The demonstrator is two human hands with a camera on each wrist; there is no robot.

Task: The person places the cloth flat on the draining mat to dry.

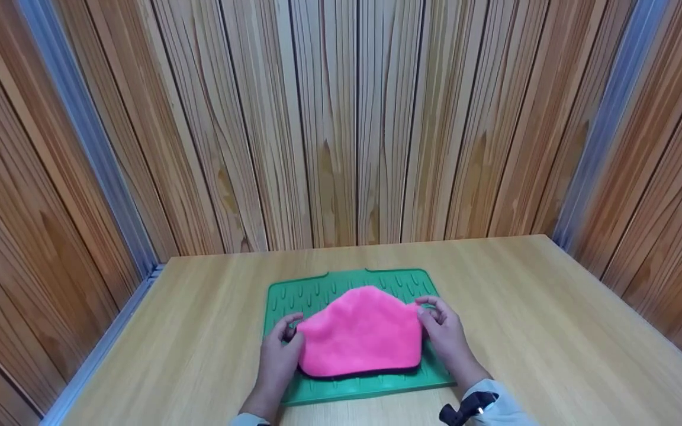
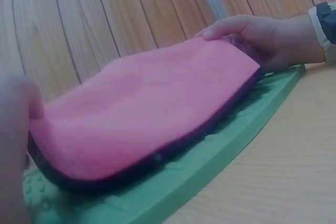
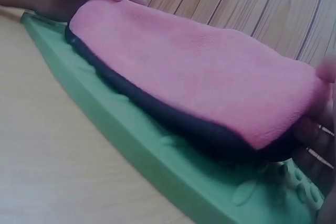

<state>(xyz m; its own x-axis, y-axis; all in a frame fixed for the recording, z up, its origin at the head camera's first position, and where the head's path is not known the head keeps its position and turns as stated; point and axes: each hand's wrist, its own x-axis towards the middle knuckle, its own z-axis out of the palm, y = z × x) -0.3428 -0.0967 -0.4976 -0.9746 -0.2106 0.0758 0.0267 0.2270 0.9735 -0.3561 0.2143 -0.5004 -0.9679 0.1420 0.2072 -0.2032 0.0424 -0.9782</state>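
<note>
Left hand (image 1: 277, 359) and right hand (image 1: 446, 332) apart; pink cloth (image 1: 364, 337) is pinched by both, over green mat (image 1: 329, 391), short of its near edge.

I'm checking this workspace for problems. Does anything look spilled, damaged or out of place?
Nothing clearly stands out. The left hand and right hand hold the pink cloth over the green mat; no spills or tears show. The gap in the mat's far rim is probably by design.
</note>
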